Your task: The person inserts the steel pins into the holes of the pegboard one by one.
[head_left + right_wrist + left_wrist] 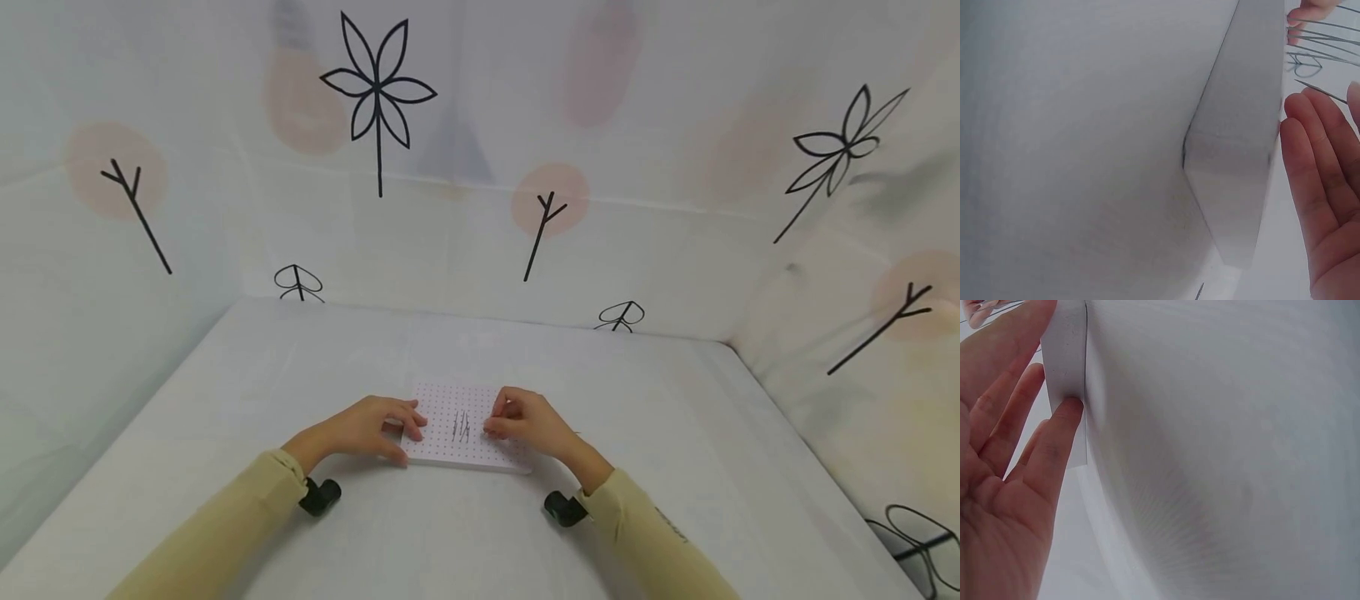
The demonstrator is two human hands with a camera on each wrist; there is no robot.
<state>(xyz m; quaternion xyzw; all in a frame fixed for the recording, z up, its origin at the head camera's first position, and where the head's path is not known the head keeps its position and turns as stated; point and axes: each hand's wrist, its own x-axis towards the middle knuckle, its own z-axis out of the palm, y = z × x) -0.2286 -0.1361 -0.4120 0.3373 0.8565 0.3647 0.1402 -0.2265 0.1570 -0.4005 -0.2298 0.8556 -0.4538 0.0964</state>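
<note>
A white square board [465, 455] dotted with a grid of small holes lies on the table. Several thin dark needles [461, 427] stand up from its middle, also visible beside the board's grey edge [1235, 125] in the right wrist view. My left hand [369, 427] rests at the board's left side, fingers spread over the edge; a fingertip touches the side face in the left wrist view. Over the board's right part, my right hand [531, 423] pinches a pointed needle [1319, 90] between thumb and fingertips. Its tip points toward the standing needles.
Another needle [1200, 291] lies on the table beyond the board's right side, mostly hidden by my right hand in the head view. A white cloth covers the table [450, 542]. Patterned fabric walls [465, 250] rise behind and at both sides.
</note>
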